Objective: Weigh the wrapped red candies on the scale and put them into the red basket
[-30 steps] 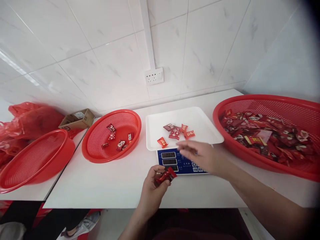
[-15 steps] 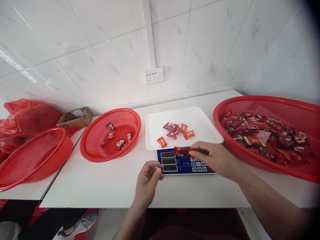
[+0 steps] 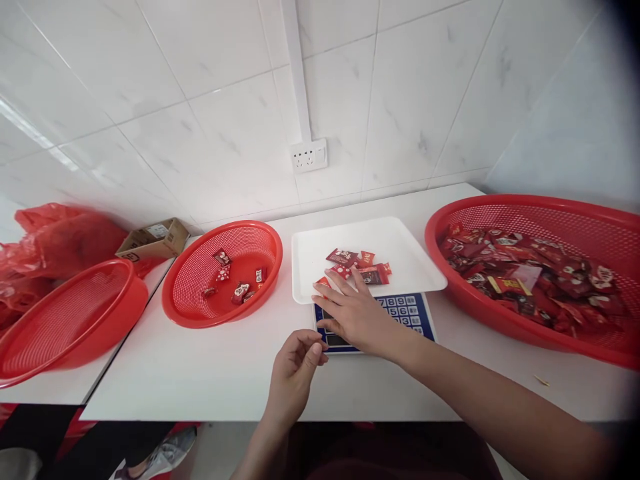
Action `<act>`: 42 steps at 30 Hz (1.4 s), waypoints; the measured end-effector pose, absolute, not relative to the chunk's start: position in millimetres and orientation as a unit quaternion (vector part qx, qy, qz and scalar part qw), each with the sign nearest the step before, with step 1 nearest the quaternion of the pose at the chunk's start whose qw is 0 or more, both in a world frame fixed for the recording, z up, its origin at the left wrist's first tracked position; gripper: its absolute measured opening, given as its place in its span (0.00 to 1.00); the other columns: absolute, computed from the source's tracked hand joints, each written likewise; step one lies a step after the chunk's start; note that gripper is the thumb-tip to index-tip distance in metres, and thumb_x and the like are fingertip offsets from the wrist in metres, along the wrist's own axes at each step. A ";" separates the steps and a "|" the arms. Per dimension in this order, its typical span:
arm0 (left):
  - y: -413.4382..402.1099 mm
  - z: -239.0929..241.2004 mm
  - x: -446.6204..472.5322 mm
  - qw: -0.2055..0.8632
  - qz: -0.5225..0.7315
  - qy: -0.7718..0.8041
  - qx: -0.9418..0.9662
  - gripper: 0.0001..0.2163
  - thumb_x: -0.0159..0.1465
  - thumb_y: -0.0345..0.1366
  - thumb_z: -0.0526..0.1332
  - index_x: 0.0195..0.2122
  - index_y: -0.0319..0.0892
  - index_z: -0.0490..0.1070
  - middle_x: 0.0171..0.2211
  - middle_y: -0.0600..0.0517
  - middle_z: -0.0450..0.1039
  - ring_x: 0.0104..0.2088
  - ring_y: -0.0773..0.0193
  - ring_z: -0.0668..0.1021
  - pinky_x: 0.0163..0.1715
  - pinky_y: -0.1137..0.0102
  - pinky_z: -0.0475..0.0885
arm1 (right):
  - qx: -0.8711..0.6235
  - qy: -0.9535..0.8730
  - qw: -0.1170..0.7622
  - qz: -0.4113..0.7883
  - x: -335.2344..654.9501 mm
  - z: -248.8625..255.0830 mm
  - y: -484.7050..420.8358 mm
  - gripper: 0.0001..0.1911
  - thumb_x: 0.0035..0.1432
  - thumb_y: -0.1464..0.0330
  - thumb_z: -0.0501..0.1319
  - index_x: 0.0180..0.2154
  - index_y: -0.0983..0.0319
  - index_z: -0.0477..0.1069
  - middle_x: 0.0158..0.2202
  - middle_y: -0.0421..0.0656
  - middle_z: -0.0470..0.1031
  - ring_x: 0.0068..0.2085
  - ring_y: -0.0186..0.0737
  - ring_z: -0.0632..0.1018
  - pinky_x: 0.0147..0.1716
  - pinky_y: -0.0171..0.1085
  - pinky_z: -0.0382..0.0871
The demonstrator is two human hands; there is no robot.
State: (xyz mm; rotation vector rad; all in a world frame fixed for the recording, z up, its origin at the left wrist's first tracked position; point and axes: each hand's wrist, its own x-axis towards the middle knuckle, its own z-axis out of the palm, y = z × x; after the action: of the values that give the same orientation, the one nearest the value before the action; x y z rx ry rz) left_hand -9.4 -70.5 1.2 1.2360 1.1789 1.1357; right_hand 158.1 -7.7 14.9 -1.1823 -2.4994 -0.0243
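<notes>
Fingers spread, my right hand (image 3: 363, 319) reaches over the front of a white tray (image 3: 400, 240) on a blue-fronted weighing scale (image 3: 425, 317). Its fingertips are at a small heap of red wrapped candies (image 3: 343, 257); whether they touch is hard to tell. A longer dark red candy packet (image 3: 374, 275) lies on the heap, just beyond the fingers. My left hand (image 3: 295, 373) is held by the scale's front left corner, fingers curled and thumb against them, with nothing visible in it. The right hand covers most of the scale's display.
On the right stands a big red basket (image 3: 500, 331) full of wrapped candies. A smaller red basket (image 3: 177, 293) with several candies is left of the tray. Farther left are another red basket (image 3: 75, 327), a cardboard box (image 3: 155, 243) and red plastic bags (image 3: 70, 233).
My right hand has moved left and forward and let go of the dark red packet, which now lies on the tray with the other candies. My left hand has hardly moved.
</notes>
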 end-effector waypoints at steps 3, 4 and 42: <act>-72.1 -0.1 -13.3 0.517 0.471 0.496 0.515 0.14 0.59 0.48 0.62 0.35 0.42 0.72 0.30 0.50 0.75 0.28 0.64 0.75 0.32 0.68 0.72 | -0.457 -0.870 0.182 -0.006 162.8 14.9 -1.4 0.18 0.65 0.58 0.51 0.47 0.59 0.73 0.55 0.46 0.71 0.62 0.57 0.59 0.58 0.67 0.43; -72.5 -1.2 -15.0 0.517 0.469 0.498 0.514 0.14 0.59 0.48 0.62 0.36 0.42 0.72 0.29 0.50 0.75 0.28 0.64 0.76 0.32 0.67 0.72 | -0.471 -0.863 0.183 -0.006 167.4 15.7 1.8 0.19 0.65 0.58 0.50 0.46 0.59 0.74 0.54 0.46 0.72 0.62 0.57 0.60 0.58 0.67 0.44; -72.1 -8.3 -27.3 0.533 0.441 0.499 0.522 0.13 0.60 0.47 0.61 0.36 0.42 0.70 0.31 0.52 0.74 0.30 0.65 0.75 0.34 0.68 0.70 | -0.590 -0.780 0.199 0.063 300.1 60.2 13.8 0.27 0.60 0.51 0.52 0.55 0.56 0.69 0.58 0.45 0.67 0.58 0.48 0.67 0.55 0.46 0.62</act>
State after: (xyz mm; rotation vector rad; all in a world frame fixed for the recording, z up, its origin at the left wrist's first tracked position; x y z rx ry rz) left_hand -27.3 -72.1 -8.3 1.2442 1.1905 1.0525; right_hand 300.1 13.8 60.2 -1.6503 -2.1819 0.1771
